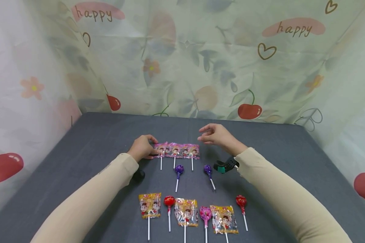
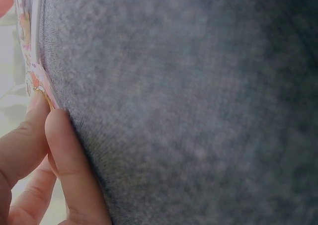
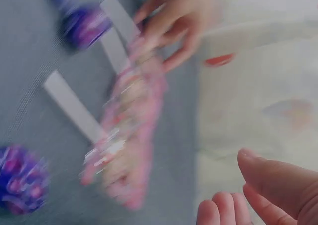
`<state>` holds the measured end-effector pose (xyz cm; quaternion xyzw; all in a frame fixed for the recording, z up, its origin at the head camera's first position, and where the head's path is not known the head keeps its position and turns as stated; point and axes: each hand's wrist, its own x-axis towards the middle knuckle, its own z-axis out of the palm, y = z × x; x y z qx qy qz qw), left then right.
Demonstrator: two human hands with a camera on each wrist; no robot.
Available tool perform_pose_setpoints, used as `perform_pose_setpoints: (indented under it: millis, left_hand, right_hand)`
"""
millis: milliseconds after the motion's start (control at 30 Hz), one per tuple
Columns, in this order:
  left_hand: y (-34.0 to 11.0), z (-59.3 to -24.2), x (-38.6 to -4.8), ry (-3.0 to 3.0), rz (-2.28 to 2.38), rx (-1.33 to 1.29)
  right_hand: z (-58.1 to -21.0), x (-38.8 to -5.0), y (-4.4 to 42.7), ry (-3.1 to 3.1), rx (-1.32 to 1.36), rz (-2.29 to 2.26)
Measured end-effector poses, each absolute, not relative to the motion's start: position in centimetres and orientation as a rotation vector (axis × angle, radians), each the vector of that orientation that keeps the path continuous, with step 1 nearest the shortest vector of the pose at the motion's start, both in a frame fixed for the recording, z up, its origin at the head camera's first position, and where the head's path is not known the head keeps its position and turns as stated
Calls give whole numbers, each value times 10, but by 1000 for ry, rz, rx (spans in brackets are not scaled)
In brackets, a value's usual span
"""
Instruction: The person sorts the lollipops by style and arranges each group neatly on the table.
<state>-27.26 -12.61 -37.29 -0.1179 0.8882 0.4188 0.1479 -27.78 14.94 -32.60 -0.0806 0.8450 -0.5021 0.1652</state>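
Observation:
Three pink-wrapped lollipops lie in a touching row, sticks toward the person: left (image 1: 162, 147), middle (image 1: 174, 149), right (image 1: 191, 150). At the row's left end my left hand (image 1: 141, 147) (image 3: 181, 11) pinches the left packet; in the left wrist view, thumb and finger of the hand (image 2: 64, 170) meet at a pink wrapper's edge (image 2: 39, 78). My right hand (image 1: 219, 135) (image 3: 278, 190) is raised just right of the row, fingers loosely bent, holding nothing. The right wrist view shows the pink packets (image 3: 131, 125) blurred.
Two purple lollipops (image 1: 179, 169) (image 1: 208, 170) lie below the pink row. Nearer the person are yellow packets (image 1: 150, 205) (image 1: 186, 212) (image 1: 224, 219), red lollipops (image 1: 169, 201) (image 1: 241, 200) and a pink round one (image 1: 205, 214). A patterned curtain (image 1: 185, 67) stands behind the grey table (image 1: 270, 152).

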Motion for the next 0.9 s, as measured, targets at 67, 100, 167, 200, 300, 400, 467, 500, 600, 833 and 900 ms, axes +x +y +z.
perform_pose_setpoints:
  millis: [67,100,167,200,300,400,467,500,600,833,900]
  left_hand:
    - [-126,-373,-273,2556,1205,-331]
    - [-127,-373,-273,2557,1205,-328]
    - [-126,-373,-274,2557,1204,-330]
    - [-127,-374,-274,2558,1201,-332]
    - [-127,-374,-273,2562,1200,-326]
    - [-126,-374,-273,2566,1204,-323]
    - [-125,-374,-273,2569,1208,-327]
    - [-125,-373,-272,2569,1208,-329]
    - [-125,-373,-272,2570,1207,-333]
    - [-125,-375,-274,2579,1186,-342]
    - [-125,-376,-274,2578,1187,-351]
  right_hand:
    - [-313,-272,155,2394,-269,-1468]
    - [-307,-268,158,2387,-292,-1482]
    - [-295,-259,164,2393,-331,-1489]
    - [-290,-254,167,2403,-354,-1490]
    - [-279,-237,176,2451,-422,-1464]
    - [-275,-218,186,2494,-478,-1438]
    - [-276,-206,192,2512,-516,-1422]
    - [-278,-200,195,2516,-538,-1417]
    - [-287,-185,203,2510,-600,-1412]
    - [-323,-163,215,2337,-770,-1394]
    - [-333,-160,218,2284,-805,-1351]
